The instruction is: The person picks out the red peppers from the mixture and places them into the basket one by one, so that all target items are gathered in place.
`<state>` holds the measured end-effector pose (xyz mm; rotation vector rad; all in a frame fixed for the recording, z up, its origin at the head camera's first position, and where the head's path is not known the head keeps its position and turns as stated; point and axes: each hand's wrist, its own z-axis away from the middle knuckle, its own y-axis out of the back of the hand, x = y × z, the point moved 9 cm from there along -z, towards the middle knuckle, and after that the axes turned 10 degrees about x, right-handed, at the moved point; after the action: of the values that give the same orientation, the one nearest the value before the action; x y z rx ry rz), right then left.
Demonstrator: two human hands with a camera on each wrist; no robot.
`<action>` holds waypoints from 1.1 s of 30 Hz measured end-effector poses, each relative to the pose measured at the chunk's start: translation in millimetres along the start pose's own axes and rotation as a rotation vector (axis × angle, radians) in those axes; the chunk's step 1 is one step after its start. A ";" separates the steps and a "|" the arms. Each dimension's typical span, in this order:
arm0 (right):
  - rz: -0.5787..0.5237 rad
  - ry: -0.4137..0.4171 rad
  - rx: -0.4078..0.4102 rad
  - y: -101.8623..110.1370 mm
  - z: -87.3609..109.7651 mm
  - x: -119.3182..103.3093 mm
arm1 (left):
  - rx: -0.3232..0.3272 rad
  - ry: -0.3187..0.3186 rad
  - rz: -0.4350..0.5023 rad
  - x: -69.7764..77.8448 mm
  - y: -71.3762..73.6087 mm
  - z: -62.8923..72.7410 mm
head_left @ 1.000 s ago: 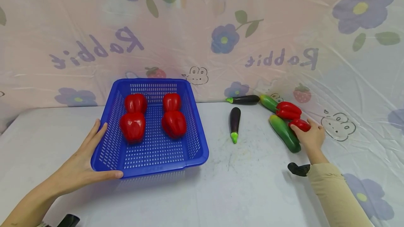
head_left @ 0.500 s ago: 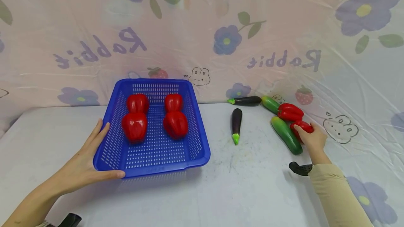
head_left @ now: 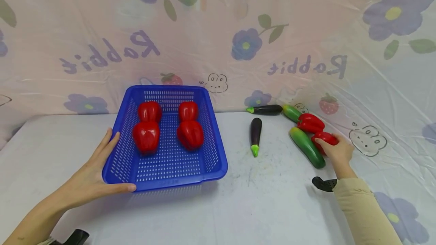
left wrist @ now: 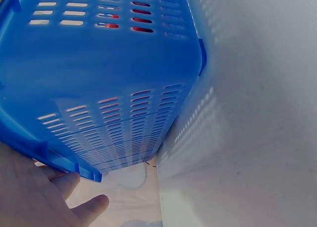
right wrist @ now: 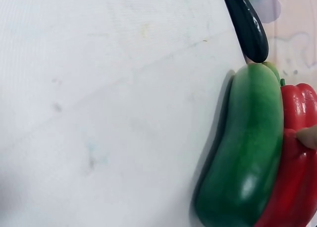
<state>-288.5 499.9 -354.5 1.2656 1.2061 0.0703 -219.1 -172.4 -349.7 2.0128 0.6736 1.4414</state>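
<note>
My left hand (head_left: 83, 179) spans the front left corner of a blue plastic basket (head_left: 170, 181), thumb along its front rim and straight fingers against its left rim. In the left wrist view the fingers (left wrist: 91, 207) lie beside the rim. Two pairs of red bell peppers (head_left: 146, 136) sit inside. At the right, my right hand (head_left: 340, 150) pinches a red bell pepper (head_left: 325, 137) on the table. This pepper lies against a green cucumber (head_left: 307, 148), with another red bell pepper (head_left: 310, 123) behind it. In the right wrist view one fingertip (right wrist: 308, 137) shows on the pepper.
A dark eggplant (head_left: 256, 135) lies between basket and cucumber. Another eggplant (head_left: 267, 110) lies along the back, end to end with a second cucumber (head_left: 291, 112). A printed curtain (head_left: 211, 41) rises behind the white table (head_left: 238, 207). A black strap piece (head_left: 323, 183) hangs by the right sleeve.
The whole head view has shifted slightly. Relative to the eggplants, the front cucumber and the rear loose pepper have moved a little left. My left hand stays at the basket; my right stays on the pepper.
</note>
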 end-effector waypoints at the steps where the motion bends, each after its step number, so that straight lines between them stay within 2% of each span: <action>1: -0.002 0.005 0.007 0.7 0.1 -0.5 | -0.001 0.001 -0.001 -0.1 -0.2 -0.1; 9: -0.036 0.046 0.093 9.3 -1.6 -12.6 | 0.004 -0.010 0.000 0.4 0.5 0.0; 20: -0.168 0.076 0.188 19.1 4.3 -29.1 | 0.010 -0.020 0.021 0.6 0.5 0.4; 25: -0.209 0.127 0.231 21.9 11.2 -45.3 | 0.009 -0.020 0.026 0.9 0.2 0.5; 33: -0.252 0.219 0.239 21.0 19.6 -69.4 | 0.004 -0.009 0.022 -0.3 -0.8 0.3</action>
<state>-293.4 451.2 -297.6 1.3254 1.5928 -0.1265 -219.0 -172.0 -350.6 2.0350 0.6528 1.4440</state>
